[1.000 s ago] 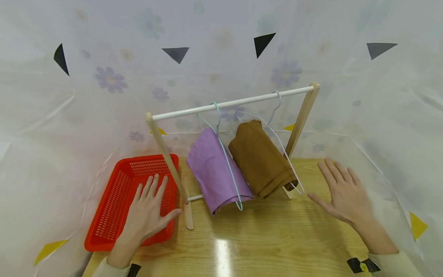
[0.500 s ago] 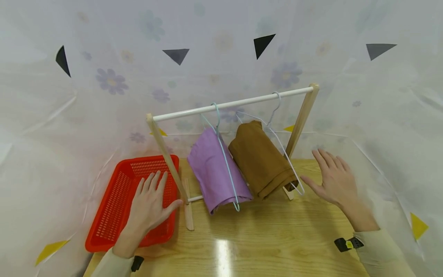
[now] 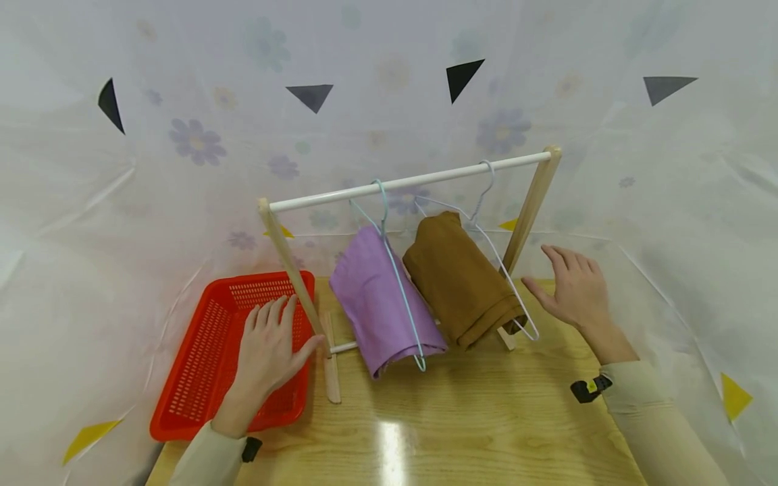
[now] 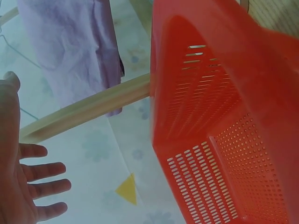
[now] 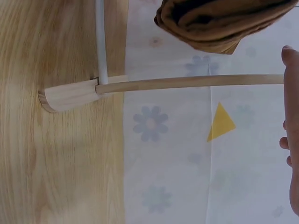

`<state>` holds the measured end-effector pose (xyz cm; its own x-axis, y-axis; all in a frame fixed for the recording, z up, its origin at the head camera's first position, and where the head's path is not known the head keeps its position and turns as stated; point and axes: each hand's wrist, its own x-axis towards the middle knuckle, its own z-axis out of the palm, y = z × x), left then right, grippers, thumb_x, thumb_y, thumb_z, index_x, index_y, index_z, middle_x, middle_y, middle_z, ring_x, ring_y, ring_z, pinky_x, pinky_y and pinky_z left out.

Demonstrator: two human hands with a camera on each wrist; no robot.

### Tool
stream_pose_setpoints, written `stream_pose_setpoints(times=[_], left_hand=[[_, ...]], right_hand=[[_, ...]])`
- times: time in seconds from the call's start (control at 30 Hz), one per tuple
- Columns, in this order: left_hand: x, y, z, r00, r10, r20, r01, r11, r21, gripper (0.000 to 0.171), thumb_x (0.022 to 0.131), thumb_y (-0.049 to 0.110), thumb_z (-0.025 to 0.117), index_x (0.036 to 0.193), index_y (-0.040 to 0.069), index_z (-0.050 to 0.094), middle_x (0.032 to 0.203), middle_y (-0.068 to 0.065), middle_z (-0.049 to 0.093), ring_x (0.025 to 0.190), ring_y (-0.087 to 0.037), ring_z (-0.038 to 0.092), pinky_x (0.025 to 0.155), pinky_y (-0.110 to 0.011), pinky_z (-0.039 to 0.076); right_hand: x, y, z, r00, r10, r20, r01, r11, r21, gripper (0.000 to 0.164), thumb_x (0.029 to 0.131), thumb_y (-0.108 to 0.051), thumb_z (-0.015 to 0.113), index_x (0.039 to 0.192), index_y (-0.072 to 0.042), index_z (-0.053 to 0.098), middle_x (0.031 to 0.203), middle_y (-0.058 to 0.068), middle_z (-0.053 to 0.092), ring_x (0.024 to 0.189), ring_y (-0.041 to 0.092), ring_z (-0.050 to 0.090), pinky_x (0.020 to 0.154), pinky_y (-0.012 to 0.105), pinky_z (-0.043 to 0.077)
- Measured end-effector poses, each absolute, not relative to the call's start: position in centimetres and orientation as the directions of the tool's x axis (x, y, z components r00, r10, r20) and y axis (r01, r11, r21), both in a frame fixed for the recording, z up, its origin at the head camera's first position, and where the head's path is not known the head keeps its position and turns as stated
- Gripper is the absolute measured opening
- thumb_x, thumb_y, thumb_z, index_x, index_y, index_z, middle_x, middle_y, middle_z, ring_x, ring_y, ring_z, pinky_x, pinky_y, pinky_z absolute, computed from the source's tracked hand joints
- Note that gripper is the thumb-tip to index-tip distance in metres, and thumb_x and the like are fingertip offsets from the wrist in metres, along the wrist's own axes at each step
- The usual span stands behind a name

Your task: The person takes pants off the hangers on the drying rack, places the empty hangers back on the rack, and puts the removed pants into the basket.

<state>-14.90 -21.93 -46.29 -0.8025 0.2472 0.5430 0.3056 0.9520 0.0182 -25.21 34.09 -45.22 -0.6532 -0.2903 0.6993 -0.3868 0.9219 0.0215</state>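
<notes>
A purple folded cloth (image 3: 383, 304) hangs on a mint-green hanger (image 3: 401, 287) from the white bar of a wooden rack (image 3: 407, 182). To its right a brown folded cloth (image 3: 458, 280) hangs on a pale lilac hanger (image 3: 507, 277). My left hand (image 3: 267, 351) is held over the red basket, fingers spread, thumb near the rack's left post; it holds nothing. My right hand (image 3: 574, 287) hovers right of the brown cloth, near the right post, fingers relaxed and holding nothing. In the right wrist view only the edge of my right hand (image 5: 292, 121) shows.
A red perforated basket (image 3: 182, 378) stands on the wooden table (image 3: 462, 432), left of the rack. The rack's foot (image 3: 332, 381) rests on the tabletop. White flower-printed sheeting (image 3: 389, 101) encloses the back and sides.
My right hand has moved left and up, closer to the rack's right post. My left hand has shifted slightly right and up. The hanging cloths stay nearly in place.
</notes>
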Motion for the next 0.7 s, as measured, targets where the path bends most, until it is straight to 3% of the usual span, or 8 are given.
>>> stream_pose_setpoints(times=[0.17, 0.23, 0.47, 0.7], left_hand=[[-15.5, -21.6, -46.5, -0.774, 0.235, 0.587, 0.29, 0.957, 0.0, 0.104, 0.1, 0.082, 0.022, 0.133, -0.008, 0.062, 0.122, -0.028, 0.068, 0.112, -0.049, 0.063, 0.103, -0.06, 0.049], [-15.6, -21.5, -46.6, -0.766, 0.229, 0.601, 0.283, 0.959, -0.005, 0.104, 0.1, 0.082, 0.02, 0.129, -0.009, 0.063, 0.118, -0.028, 0.068, 0.108, -0.048, 0.063, 0.101, -0.059, 0.049], [-16.1, -21.3, -47.1, -0.743, 0.23, 0.628, 0.259, 0.965, -0.047, 0.088, 0.098, 0.072, 0.039, 0.117, -0.01, 0.065, 0.106, -0.028, 0.067, 0.095, -0.048, 0.062, 0.094, -0.058, 0.047], [-16.4, -21.1, -47.4, -0.742, 0.217, 0.634, 0.225, 0.972, -0.069, 0.086, 0.099, 0.071, 0.041, 0.112, -0.01, 0.066, 0.102, -0.026, 0.067, 0.091, -0.045, 0.062, 0.086, -0.055, 0.048]], right_hand=[[-26.8, 34.3, -45.4, -0.634, -0.309, 0.709, -0.396, 0.917, 0.045, 0.105, 0.097, -0.086, 0.027, 0.135, 0.005, 0.063, 0.125, 0.029, 0.069, 0.113, 0.052, 0.065, 0.094, 0.066, 0.05], [-27.4, 34.4, -45.5, -0.628, -0.316, 0.711, -0.4, 0.915, 0.053, 0.103, 0.098, -0.084, 0.029, 0.134, 0.005, 0.063, 0.123, 0.029, 0.069, 0.112, 0.052, 0.065, 0.094, 0.066, 0.05], [-28.9, 34.5, -45.4, -0.636, -0.355, 0.685, -0.414, 0.906, 0.085, 0.097, 0.1, -0.08, 0.031, 0.135, 0.005, 0.062, 0.119, 0.03, 0.069, 0.108, 0.052, 0.066, 0.091, 0.065, 0.051], [-30.1, 34.5, -45.3, -0.664, -0.388, 0.64, -0.424, 0.899, 0.105, 0.09, 0.102, -0.075, 0.036, 0.135, 0.005, 0.061, 0.12, 0.028, 0.069, 0.111, 0.049, 0.065, 0.093, 0.064, 0.051]])
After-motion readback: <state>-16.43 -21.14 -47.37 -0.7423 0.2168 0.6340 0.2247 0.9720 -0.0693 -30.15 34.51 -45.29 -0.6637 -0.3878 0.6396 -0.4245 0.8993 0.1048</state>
